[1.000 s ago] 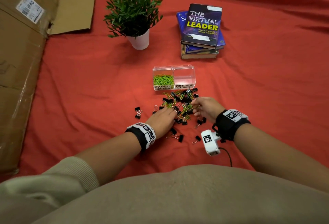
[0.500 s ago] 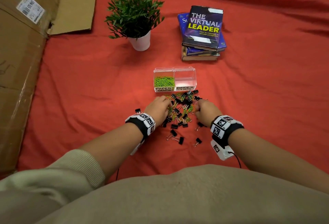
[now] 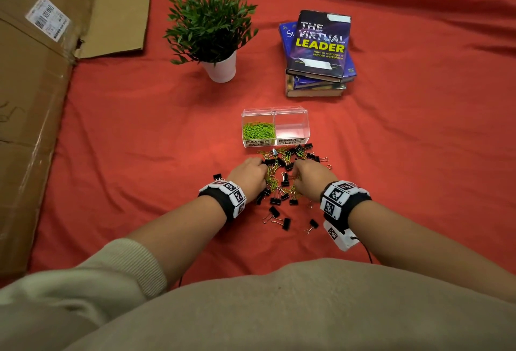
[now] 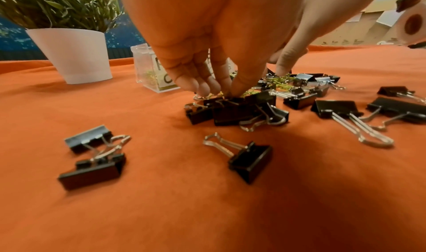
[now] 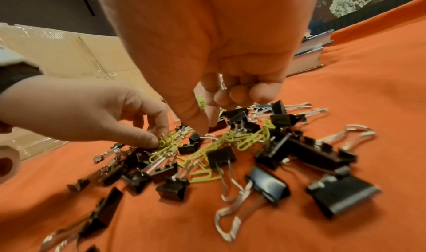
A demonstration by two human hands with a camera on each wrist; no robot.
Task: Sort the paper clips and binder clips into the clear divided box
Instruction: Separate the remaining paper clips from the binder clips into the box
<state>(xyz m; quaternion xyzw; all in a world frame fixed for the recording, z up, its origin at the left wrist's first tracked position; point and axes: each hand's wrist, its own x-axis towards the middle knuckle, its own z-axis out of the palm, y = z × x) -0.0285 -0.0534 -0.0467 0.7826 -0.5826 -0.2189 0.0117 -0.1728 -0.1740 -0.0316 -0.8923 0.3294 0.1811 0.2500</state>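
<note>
Your left hand [image 4: 207, 37] hides most of the clear divided box [image 4: 144, 70] in the left wrist view, and the nearest binder clips [image 5: 341, 194] in the right wrist view are blurred.

Right hand [image 5: 207, 59] curled above mixed binder clips [image 5: 276, 164] and green paper clips [image 5: 244, 139], left hand [image 5: 80, 115] pinching paper clips at nine o'clock.
</note>
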